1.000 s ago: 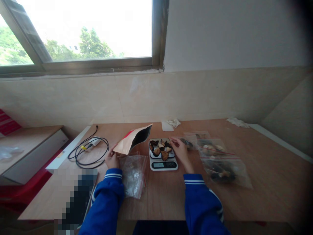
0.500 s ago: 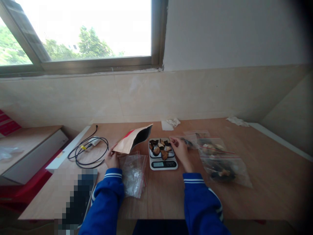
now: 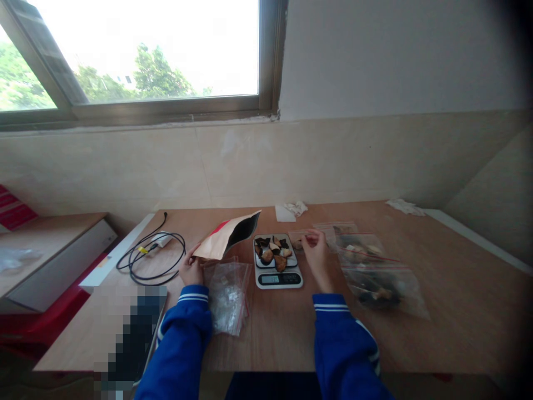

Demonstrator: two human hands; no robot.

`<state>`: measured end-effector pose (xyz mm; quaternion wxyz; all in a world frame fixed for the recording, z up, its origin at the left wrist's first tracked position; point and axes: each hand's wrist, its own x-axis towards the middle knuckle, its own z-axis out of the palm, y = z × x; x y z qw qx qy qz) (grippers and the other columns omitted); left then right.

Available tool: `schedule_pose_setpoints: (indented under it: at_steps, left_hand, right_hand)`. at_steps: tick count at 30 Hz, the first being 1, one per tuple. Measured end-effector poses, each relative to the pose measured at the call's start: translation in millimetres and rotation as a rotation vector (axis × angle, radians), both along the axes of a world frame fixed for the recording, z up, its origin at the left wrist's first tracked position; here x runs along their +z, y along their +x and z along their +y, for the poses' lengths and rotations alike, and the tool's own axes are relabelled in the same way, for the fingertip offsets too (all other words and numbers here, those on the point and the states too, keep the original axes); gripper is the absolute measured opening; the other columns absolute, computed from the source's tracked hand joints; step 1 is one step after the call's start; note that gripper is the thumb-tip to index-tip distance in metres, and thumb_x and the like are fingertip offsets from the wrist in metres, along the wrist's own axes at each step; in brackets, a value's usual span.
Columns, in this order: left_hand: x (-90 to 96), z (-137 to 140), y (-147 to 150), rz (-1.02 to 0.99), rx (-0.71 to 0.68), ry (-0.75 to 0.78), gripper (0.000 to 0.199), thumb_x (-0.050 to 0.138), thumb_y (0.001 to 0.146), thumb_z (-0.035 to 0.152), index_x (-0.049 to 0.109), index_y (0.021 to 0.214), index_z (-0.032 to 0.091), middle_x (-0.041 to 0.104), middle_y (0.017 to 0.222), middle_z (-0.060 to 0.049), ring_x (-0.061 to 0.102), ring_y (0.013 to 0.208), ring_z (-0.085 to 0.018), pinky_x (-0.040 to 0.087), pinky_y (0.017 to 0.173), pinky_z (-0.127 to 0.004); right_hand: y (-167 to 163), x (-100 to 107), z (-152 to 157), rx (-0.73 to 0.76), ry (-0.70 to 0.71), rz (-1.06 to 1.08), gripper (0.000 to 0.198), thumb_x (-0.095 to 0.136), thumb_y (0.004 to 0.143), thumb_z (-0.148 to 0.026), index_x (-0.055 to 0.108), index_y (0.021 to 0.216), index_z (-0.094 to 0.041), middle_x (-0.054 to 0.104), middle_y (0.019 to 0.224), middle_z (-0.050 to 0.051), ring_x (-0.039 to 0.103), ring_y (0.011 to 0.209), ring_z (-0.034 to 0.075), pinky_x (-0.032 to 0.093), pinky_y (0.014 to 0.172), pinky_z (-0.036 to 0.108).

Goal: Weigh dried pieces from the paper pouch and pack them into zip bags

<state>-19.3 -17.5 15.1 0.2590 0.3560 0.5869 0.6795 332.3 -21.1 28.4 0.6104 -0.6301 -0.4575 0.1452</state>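
My left hand (image 3: 191,270) grips the lower left end of a brown paper pouch (image 3: 214,239) with a red patch. The pouch is tilted, its dark open mouth facing right. Right of it stands a white kitchen scale (image 3: 278,280); the digits on its display are too small to read. Several brown and dark dried slices (image 3: 267,256) lie on its platform. Just right of the scale is my right hand (image 3: 315,253), apart from the slices, its fingers curled and thumb and forefinger close together. Whatever they may hold is too small to make out.
Clear zip bags (image 3: 227,300) lie below the pouch. Filled zip bags (image 3: 381,289) spread across the right side. A coiled black cable (image 3: 131,272) and a blurred-out dark device (image 3: 137,328) are at left. Crumpled tissue (image 3: 295,208) lies near the wall.
My right hand has drawn away from the scale's right edge, a little to the right, and its fingers have curled more. My left hand and the pouch have stayed in place.
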Motion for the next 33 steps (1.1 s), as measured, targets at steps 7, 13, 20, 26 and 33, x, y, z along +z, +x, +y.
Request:
schedule_pose_setpoints:
  at_steps: [7,13,20,26,33]
  left_hand:
    - [-5.3,3.6,-3.6,0.014,-0.003,0.012,0.043,0.055,0.061,0.022,0.071,0.101,0.015,0.066,0.065,-0.001,0.062,0.059,-0.014,0.05,0.058,-0.025]
    - [-4.0,3.9,-3.9,0.036,0.036,-0.007,0.039,0.057,0.062,0.023,0.071,0.098,0.015,0.065,0.065,0.0,0.062,0.064,-0.015,0.049,0.062,-0.024]
    - [-0.9,3.7,-3.1,0.033,0.081,-0.004,0.034,0.063,0.061,0.024,0.071,0.092,0.013,0.063,0.065,0.0,0.061,0.066,-0.014,0.05,0.069,-0.026]
    - [-2.1,4.9,-4.0,0.031,0.09,0.002,0.03,0.064,0.061,0.025,0.071,0.088,0.014,0.063,0.064,0.0,0.062,0.068,-0.015,0.051,0.071,-0.027]
    - [-0.5,4.5,-4.5,0.054,0.081,-0.022,0.029,0.061,0.062,0.022,0.071,0.088,0.014,0.065,0.066,0.0,0.063,0.07,-0.017,0.051,0.072,-0.028]
  right_hand:
    - [3.0,0.9,-5.6,0.121,0.062,0.137,0.038,0.059,0.074,-0.046,0.058,0.1,-0.018,0.066,0.101,0.011,0.063,0.084,0.021,0.052,0.077,0.036]
    - [2.6,12.3,-29.3,0.378,0.013,0.078,0.034,0.06,0.077,-0.049,0.069,0.091,-0.019,0.071,0.098,0.009,0.065,0.092,0.024,0.05,0.085,0.039]
    - [1.0,-9.1,-33.9,0.478,0.017,0.103,0.035,0.067,0.074,-0.048,0.066,0.092,-0.018,0.07,0.094,0.009,0.066,0.087,0.022,0.053,0.082,0.039]
    - [-0.5,-19.4,-30.3,0.488,0.056,0.055,0.036,0.071,0.07,-0.05,0.063,0.086,-0.019,0.069,0.088,0.009,0.066,0.084,0.022,0.055,0.081,0.039]
    - [1.7,-17.9,-31.4,0.486,0.031,-0.041,0.034,0.065,0.077,-0.048,0.063,0.097,-0.02,0.068,0.099,0.009,0.064,0.094,0.023,0.051,0.09,0.043]
